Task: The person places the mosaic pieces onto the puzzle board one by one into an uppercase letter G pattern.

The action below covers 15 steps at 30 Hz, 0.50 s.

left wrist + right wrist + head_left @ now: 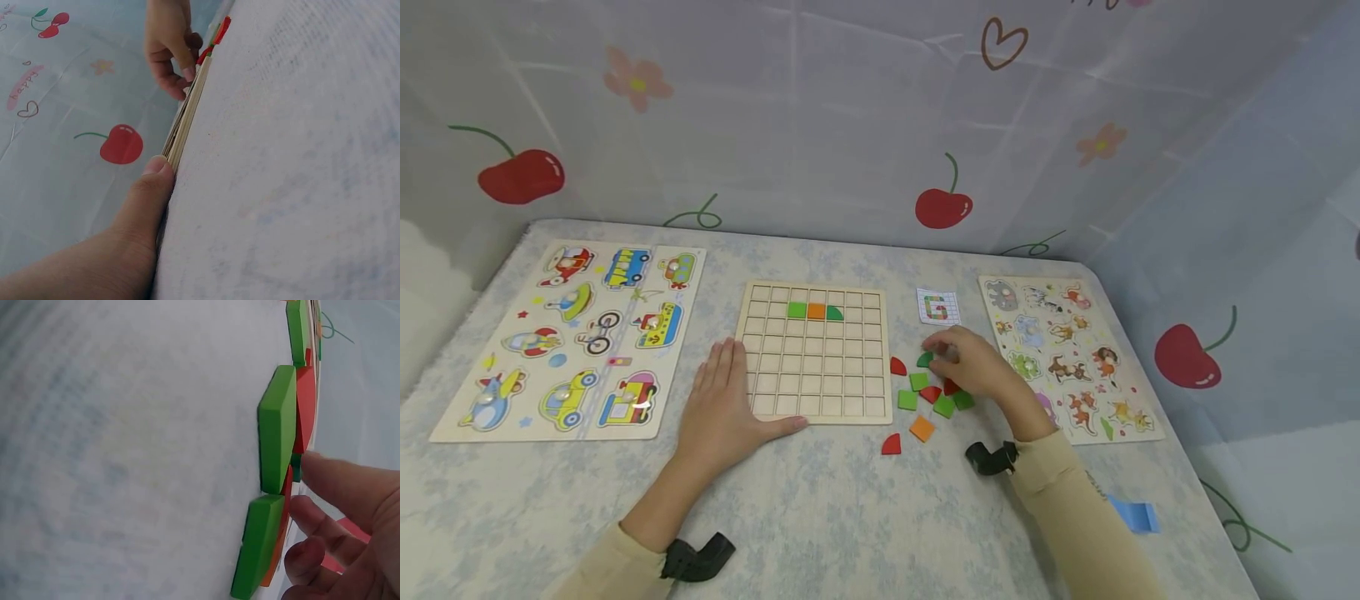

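Note:
A wooden grid board point(812, 406) lies in the middle of the table. In its upper rows sit a light green square point(797, 310), an orange square point(816, 311) and a dark green quarter-circle point(834, 313) side by side. My left hand point(718, 408) rests along the board's left edge, fingers straight, thumb stretched along the near edge. Over the loose pieces right of the board is my right hand point(972, 360), its thumb and index finger spread around another dark green quarter-circle tile point(925, 359). The right wrist view shows the thumb tip point(312, 472) right at that tile.
Several green squares point(907, 400), red quarter-circles point(891, 444) and a loose orange square point(922, 428) lie around the right hand. Behind them is a small pattern card point(937, 307). A vehicle puzzle point(572, 342) lies left, an animal puzzle point(1060, 358) right, blue tape point(1135, 515) near the right sleeve.

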### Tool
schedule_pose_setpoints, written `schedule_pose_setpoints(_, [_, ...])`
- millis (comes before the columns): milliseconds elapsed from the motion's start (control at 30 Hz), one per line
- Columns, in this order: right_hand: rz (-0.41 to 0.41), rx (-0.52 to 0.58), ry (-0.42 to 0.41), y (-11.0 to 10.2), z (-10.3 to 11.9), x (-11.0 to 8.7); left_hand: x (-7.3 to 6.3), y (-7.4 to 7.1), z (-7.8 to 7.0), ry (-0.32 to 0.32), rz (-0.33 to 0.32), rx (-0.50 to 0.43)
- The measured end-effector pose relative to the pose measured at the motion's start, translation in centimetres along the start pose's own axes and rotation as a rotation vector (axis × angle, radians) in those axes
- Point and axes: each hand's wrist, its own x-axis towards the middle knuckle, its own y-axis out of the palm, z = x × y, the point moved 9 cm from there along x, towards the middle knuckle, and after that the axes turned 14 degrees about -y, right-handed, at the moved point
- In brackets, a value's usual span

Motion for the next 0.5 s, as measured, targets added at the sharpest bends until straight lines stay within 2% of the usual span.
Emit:
schedule_pose_setpoints(200, [-0.011,0.017,0.029,-0.03,-0.49,0.13,0.03,0.1,0.07,0.002,-0.002,0.004])
schedule_pose_setpoints(500, [-0.087,0.153,0.02,-0.01,-0.87,0.7,-0.04,0.04,0.09,0.0,0.002,0.005])
